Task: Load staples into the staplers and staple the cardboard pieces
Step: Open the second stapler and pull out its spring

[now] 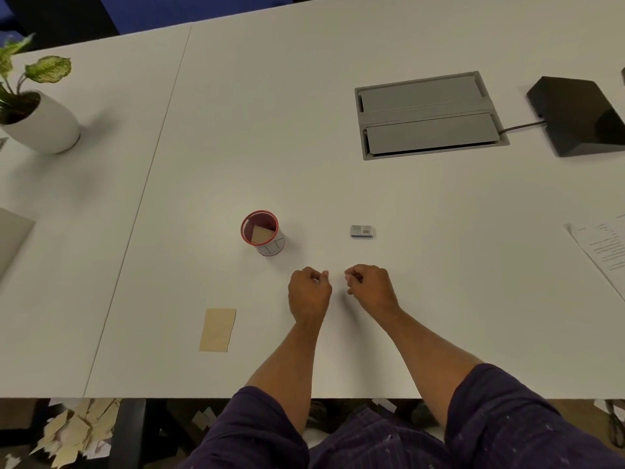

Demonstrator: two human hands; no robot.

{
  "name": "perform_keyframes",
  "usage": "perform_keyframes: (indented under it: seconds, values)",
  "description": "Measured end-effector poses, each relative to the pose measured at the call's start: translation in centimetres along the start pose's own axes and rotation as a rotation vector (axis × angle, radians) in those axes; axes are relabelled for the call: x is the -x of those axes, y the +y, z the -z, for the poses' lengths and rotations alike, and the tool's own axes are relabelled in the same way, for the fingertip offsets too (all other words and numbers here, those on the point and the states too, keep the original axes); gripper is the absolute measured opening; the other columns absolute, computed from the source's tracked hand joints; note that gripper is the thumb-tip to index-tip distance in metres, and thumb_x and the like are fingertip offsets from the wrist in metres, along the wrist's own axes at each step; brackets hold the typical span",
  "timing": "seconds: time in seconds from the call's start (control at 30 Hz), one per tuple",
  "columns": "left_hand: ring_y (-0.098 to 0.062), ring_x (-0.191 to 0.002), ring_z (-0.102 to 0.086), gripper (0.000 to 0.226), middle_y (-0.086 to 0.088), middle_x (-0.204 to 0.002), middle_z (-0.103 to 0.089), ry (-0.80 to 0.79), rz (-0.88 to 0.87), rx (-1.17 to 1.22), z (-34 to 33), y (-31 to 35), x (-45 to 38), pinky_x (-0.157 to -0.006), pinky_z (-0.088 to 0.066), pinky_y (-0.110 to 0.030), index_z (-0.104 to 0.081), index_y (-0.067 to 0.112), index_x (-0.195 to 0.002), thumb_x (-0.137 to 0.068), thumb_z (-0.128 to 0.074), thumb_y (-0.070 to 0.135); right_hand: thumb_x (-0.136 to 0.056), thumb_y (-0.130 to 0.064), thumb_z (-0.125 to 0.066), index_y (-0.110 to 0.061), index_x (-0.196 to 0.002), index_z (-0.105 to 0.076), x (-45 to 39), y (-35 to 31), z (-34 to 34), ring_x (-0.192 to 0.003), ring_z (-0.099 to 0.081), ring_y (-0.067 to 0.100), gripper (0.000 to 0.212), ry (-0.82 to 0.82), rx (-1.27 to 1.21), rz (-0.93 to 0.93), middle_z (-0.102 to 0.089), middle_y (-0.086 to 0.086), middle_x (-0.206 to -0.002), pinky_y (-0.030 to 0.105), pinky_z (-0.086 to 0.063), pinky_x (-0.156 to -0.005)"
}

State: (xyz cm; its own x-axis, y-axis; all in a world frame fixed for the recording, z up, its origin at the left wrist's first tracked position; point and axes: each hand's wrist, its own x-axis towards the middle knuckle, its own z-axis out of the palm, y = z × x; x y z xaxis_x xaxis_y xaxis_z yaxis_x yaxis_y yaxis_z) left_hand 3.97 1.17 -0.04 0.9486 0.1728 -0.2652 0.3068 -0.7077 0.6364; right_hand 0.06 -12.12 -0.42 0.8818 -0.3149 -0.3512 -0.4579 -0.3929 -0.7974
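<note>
My left hand [309, 292] and my right hand [370, 287] hover close together over the white table [338, 184], both with fingers curled in. A tiny pale glint shows between the left thumb and fingers, too small to identify. A small grey-and-blue staple box [362, 231] lies just beyond my right hand. A red-rimmed cup [270, 247] beyond my left hand holds a tan cardboard piece [262, 234]. A second, rectangular cardboard piece [218, 330] lies flat to the left of my left forearm. No stapler is in view.
A grey cable hatch [427, 115] is set into the table at the back right, with a black device [578, 116] beside it. Printed papers [605, 245] lie at the right edge. A potted plant [40, 120] stands far left. Cardboard scraps [77, 431] litter the floor.
</note>
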Motion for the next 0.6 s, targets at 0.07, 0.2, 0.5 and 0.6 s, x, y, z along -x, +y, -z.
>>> perform_keyframes:
  seconds: [0.07,0.2,0.5,0.6]
  values:
    - [-0.012,-0.067,-0.060,0.021,0.001,-0.088,-0.059,0.007,0.052,-0.002,0.4,-0.6,-0.2,-0.059,-0.043,-0.020,-0.063,0.016,-0.083,-0.089,-0.069,0.035,-0.098,-0.007,-0.059,-0.005,-0.112,-0.074,-0.1,-0.3,-0.8,-0.084,-0.075,0.018,0.021,-0.060,0.027,-0.013,-0.076,0.008,-0.102,0.019,-0.058,-0.078]
    - [-0.017,-0.081,-0.062,0.024,0.000,-0.093,-0.063,-0.012,0.097,0.016,0.7,-1.8,-0.2,-0.065,-0.045,-0.027,-0.063,0.015,-0.092,-0.086,-0.072,0.036,-0.094,-0.003,-0.054,0.000,-0.116,-0.072,-0.3,-0.8,-2.3,-0.105,-0.070,0.027,0.029,-0.128,0.104,-0.068,-0.076,0.016,-0.108,0.037,-0.052,-0.100]
    - [-0.018,-0.079,-0.065,0.025,0.001,-0.085,-0.070,-0.149,0.191,0.017,0.6,-2.7,-0.9,-0.064,-0.044,-0.024,-0.071,0.012,-0.092,-0.080,-0.076,0.034,-0.091,-0.007,-0.062,-0.004,-0.073,-0.064,-0.4,-2.0,-3.0,-0.065,-0.050,0.017,0.018,-0.308,0.194,-0.098,-0.058,0.004,-0.065,0.024,-0.038,-0.060]
    - [-0.022,-0.080,-0.068,0.022,-0.002,-0.080,-0.070,-0.191,0.203,0.052,0.5,-2.5,-1.2,-0.057,-0.041,-0.023,-0.072,0.009,-0.090,-0.082,-0.075,0.029,-0.092,-0.008,-0.064,-0.009,-0.081,-0.071,-0.6,-2.3,-3.1,-0.067,-0.052,0.014,0.013,-0.352,0.215,-0.099,-0.059,-0.001,-0.069,0.016,-0.035,-0.054]
